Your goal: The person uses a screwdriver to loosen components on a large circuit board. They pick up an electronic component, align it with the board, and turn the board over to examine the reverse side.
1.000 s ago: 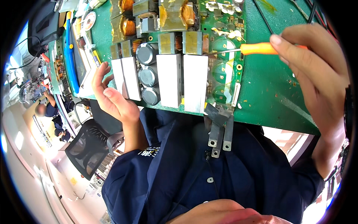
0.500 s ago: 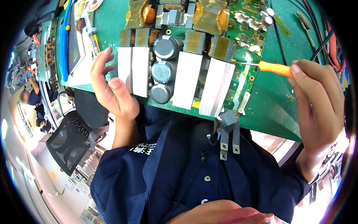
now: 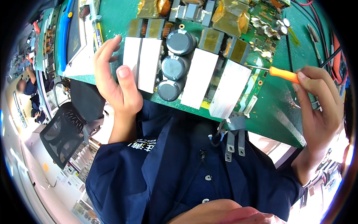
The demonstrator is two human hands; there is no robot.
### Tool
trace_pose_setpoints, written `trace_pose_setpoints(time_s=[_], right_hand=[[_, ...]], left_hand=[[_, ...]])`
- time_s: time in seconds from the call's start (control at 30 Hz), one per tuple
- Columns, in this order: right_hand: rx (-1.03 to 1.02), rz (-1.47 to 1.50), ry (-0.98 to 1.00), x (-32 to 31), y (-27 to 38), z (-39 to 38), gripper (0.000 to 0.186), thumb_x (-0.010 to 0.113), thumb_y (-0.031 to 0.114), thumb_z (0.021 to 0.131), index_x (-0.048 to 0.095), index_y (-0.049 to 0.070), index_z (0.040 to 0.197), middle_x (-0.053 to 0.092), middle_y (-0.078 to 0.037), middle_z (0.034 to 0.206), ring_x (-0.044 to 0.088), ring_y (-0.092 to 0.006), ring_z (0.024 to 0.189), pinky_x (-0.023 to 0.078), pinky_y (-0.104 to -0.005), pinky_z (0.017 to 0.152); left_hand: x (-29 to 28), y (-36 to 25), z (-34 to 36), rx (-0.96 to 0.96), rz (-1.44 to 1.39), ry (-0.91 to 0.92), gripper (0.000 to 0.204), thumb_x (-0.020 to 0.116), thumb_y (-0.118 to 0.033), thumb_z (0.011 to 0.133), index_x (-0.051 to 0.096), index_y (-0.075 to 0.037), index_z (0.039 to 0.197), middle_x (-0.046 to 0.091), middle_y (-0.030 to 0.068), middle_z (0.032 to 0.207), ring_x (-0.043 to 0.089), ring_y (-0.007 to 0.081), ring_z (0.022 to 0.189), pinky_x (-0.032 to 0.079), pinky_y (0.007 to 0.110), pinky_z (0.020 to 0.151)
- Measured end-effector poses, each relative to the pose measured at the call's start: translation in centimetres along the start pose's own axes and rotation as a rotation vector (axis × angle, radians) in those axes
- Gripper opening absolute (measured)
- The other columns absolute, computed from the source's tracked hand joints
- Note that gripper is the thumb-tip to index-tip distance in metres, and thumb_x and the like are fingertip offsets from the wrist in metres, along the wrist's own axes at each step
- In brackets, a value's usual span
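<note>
My right hand (image 3: 320,97) pinches the handle end of an orange screwdriver (image 3: 283,74). Its thin metal shaft points left, and the tip meets the upper right side of a silver heatsink (image 3: 230,89) on a large circuit board (image 3: 257,80). Beside the board's left edge, my left hand (image 3: 117,76) is raised with fingers spread, holding nothing; whether it touches the board I cannot tell. Between the heatsinks stand three dark round capacitors (image 3: 174,67). Behind them sit transformers (image 3: 229,16) wrapped in amber tape. Flat metal terminals (image 3: 230,146) hang from the board's near edge.
A green mat (image 3: 276,108) covers the bench. To the left lie a blue-handled tool (image 3: 64,41) and a syringe (image 3: 96,28). Cables (image 3: 323,22) and a brush (image 3: 314,39) lie at the far right. A black mesh chair (image 3: 61,132) stands at left, with people in the background.
The board appears shifted right and turned slightly in view. The screwdriver and my right hand also sit slightly farther right and lower. My left hand stays spread.
</note>
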State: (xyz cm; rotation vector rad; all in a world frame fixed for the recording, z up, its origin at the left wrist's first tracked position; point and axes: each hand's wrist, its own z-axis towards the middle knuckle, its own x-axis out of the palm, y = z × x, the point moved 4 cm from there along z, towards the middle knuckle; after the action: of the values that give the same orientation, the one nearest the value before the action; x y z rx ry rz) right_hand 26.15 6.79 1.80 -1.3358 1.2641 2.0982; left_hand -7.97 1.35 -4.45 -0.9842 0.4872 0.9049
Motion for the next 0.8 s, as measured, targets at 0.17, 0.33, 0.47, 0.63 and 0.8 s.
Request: trace_pose_setpoints(time_s=[0.17,0.33,0.47,0.63,0.8], right_hand=[[0.036,0.057,-0.018,0.5,0.0,0.2,0.019,0.072,-0.015,0.076,0.061,-0.006,0.089,0.066,-0.014,0.088,0.06,-0.0194,0.07,0.046,-0.0261,0.061],[0.058,0.096,0.003,0.7,-0.1,0.1,0.019,0.071,-0.015,0.077,0.061,-0.006,0.09,0.066,-0.012,0.089,0.056,-0.0157,0.069,0.042,-0.0253,0.059],[0.081,0.132,0.054,0.8,-0.8,0.1,0.02,0.071,-0.014,0.078,0.062,-0.004,0.092,0.067,-0.01,0.091,0.053,-0.0128,0.069,0.038,-0.0241,0.059],[0.214,0.053,0.017,0.5,-0.2,-0.5,0.021,0.076,-0.008,0.078,0.066,0.0,0.096,0.07,-0.008,0.093,0.051,-0.0107,0.067,0.035,-0.0234,0.06],[0.181,-0.162,-0.032,0.2,1.7,-0.7,0.015,0.074,-0.004,0.086,0.069,-0.002,0.1,0.071,-0.01,0.099,0.058,-0.011,0.078,0.037,-0.023,0.065]], left_hand=[[0.1,0.2,-0.1,0.036,-0.015,-0.026,0.053,0.042,-0.035,0.103,0.057,0.008,0.13,0.062,0.0199,0.123,0.06,0.0248,0.108,0.046,0.035,0.092],[-0.1,0.3,0.0,0.068,-0.032,-0.047,0.049,0.047,-0.032,0.1,0.059,0.007,0.127,0.063,0.0199,0.123,0.061,0.0268,0.107,0.045,0.035,0.09],[-0.1,0.4,0.1,0.083,-0.054,-0.088,0.049,0.052,-0.034,0.1,0.061,0.006,0.126,0.065,0.0205,0.119,0.064,0.0283,0.104,0.048,0.035,0.087],[-0.1,0.5,-0.3,0.082,-0.024,-0.07,0.052,0.044,-0.035,0.103,0.058,0.007,0.129,0.063,0.0195,0.128,0.063,0.0252,0.109,0.046,0.034,0.092],[0.1,0.5,-0.5,0.101,-0.029,-0.111,0.053,0.045,-0.038,0.103,0.061,0.006,0.127,0.066,0.019,0.122,0.065,0.0245,0.105,0.046,0.034,0.091]])
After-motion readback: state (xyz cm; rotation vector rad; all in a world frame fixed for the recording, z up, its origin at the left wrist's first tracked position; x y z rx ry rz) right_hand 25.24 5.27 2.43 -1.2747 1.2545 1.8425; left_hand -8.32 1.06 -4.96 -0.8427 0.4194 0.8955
